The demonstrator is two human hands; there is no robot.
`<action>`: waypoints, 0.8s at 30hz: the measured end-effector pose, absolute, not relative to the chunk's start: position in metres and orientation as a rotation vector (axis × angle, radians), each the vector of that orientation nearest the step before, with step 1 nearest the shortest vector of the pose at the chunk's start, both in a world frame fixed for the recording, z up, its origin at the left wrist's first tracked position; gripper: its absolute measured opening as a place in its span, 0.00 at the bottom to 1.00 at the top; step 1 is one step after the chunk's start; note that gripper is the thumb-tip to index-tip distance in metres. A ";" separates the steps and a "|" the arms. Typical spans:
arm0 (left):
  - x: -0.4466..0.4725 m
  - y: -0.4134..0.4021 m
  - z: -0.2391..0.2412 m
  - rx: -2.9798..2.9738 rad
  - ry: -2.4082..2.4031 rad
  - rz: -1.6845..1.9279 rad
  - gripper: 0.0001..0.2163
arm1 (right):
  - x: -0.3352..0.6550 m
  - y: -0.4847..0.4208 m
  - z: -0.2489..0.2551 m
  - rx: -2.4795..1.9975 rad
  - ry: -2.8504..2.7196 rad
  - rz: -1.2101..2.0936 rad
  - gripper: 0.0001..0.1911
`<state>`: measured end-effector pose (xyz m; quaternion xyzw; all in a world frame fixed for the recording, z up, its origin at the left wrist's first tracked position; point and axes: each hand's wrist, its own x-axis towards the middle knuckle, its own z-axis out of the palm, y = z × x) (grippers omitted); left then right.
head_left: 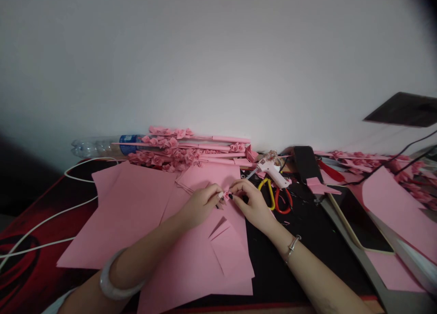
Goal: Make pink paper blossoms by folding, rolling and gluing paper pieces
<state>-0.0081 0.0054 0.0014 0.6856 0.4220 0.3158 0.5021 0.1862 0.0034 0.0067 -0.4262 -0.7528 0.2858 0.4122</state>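
Observation:
Between the fingertips of both hands is a small folded pink paper flower [226,195]. My left hand [205,201] pinches it from the left, and my right hand [251,201] grips it from the right, with dark nail tips showing. Both hands are just above large pink paper sheets [191,264]. A smaller folded piece of pink paper [228,245] lies on those sheets, below the hands. Scissors with yellow and red handles [284,201] rest right of my right hand, and a white glue gun [276,172] lies just beyond them.
Paper flowers on stems [177,152] are piled along the wall beside a plastic bottle [99,146]. A dark phone [307,163] and a tablet-like device [363,220] lie on the right, near more pink paper [404,209]. White cables [44,222] cross the left side.

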 end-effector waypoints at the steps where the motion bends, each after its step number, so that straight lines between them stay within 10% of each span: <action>1: -0.008 0.005 0.001 1.659 1.019 0.761 0.10 | 0.186 0.003 0.007 -1.071 -1.896 0.719 0.11; 24: -0.008 0.005 -0.003 1.697 1.026 0.759 0.08 | 0.186 0.002 0.009 -1.064 -1.897 0.742 0.11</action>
